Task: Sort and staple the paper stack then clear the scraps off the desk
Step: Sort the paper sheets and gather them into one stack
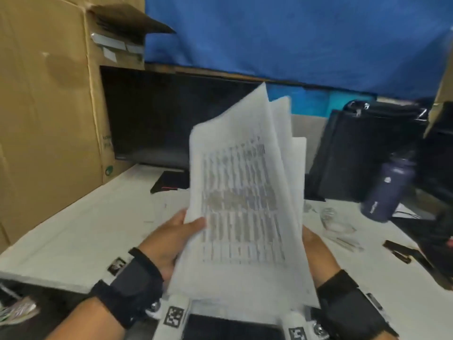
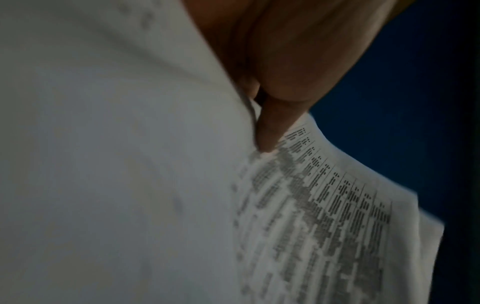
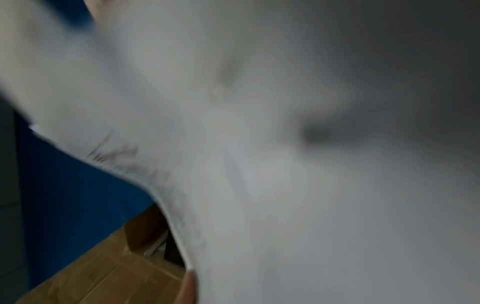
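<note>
Centre frame, above the desk, my left hand pinches the fanned paper stack, right hand behind, grip hidden: sorting step; next, square edges, fetch stapler at right.

Head view looking down over desk, both wrist views pressed close against shared paper stack

White tabletop across the foreground, dimly lit. Tall brown cardboard box at the left, one flap folded out, standing on the tabletop's far left edge. Blue cloth hanging across the back. Dark monitor screen below the cloth, black base beneath. Black bag at the right; dark navy bottle just in front of the bag.
</note>
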The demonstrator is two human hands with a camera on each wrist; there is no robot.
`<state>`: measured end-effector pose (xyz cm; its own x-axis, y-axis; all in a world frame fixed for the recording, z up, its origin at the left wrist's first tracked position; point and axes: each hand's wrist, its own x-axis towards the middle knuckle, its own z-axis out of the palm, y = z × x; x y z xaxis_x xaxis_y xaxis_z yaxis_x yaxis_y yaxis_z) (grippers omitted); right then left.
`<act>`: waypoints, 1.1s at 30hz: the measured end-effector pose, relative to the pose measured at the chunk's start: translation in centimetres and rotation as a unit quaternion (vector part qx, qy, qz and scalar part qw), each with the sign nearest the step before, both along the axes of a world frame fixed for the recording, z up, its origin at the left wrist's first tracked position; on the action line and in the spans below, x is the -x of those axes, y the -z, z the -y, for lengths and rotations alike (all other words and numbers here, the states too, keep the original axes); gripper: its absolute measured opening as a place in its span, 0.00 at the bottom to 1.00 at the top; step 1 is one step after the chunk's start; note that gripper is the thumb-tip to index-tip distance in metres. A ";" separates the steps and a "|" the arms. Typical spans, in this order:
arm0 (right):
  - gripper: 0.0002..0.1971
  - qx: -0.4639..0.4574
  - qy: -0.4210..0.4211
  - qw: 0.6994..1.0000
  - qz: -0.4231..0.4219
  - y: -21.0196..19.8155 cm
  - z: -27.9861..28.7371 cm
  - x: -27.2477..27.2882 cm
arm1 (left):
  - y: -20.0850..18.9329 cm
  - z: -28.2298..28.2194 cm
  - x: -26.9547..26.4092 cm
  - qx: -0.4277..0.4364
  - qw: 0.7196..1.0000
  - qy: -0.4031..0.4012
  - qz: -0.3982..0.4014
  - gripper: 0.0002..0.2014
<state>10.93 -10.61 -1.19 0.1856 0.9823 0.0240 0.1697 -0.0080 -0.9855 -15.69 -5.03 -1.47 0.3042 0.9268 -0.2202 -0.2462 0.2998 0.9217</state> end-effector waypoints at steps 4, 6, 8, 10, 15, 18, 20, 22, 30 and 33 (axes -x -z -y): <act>0.13 -0.029 0.010 0.999 0.042 -0.4 -0.2 2.0 | 2.7 -0.2 -0.2 -0.010 0.998 -0.053 -0.029 0.17; 0.20 -0.038 0.011 0.998 0.039 -0.8 -0.1 2.4 | 2.2 -0.4 0.0 -0.080 0.989 -0.107 -0.056 0.15; 0.30 -0.044 0.005 0.999 0.015 -1.3 0.0 2.4 | 1.1 -0.5 0.2 -0.135 0.978 -0.138 -0.079 0.12; 0.19 -0.086 0.021 0.994 0.057 -1.6 -0.4 2.4 | 0.6 -0.4 0.3 -0.172 0.971 -0.140 -0.093 0.11; 0.19 -0.139 0.035 0.985 0.098 -1.5 -1.0 2.8 | 0.6 -0.1 0.0 -0.185 0.966 -0.160 -0.084 0.15; 0.29 -0.197 0.060 0.976 0.077 -1.8 -0.9 3.6 | 0.3 0.3 -0.7 -0.214 0.955 -0.177 -0.102 0.16; 0.31 -0.218 0.070 0.972 0.051 -2.1 -1.1 4.1 | 0.2 0.8 -1.0 -0.225 0.951 -0.185 -0.107 0.16; 0.29 -0.224 0.087 0.971 0.017 -2.5 -1.4 4.4 | 0.3 1.1 -1.1 -0.221 0.949 -0.199 -0.103 0.17; 0.21 -0.200 0.103 0.974 -0.030 -2.3 -2.0 5.1 | 0.3 1.7 -1.1 -0.193 0.945 -0.244 -0.100 0.12; 0.20 -0.184 0.091 0.978 -0.021 -1.1 -1.9 5.6 | 2.1 1.7 -1.1 -0.159 0.953 -0.221 -0.132 0.14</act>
<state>5.33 -8.70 -0.07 0.3645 0.8591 0.3592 0.1573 0.3234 -0.9331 -14.56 -6.76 -3.60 -0.1580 0.9843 0.0784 -0.0300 -0.0842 0.9960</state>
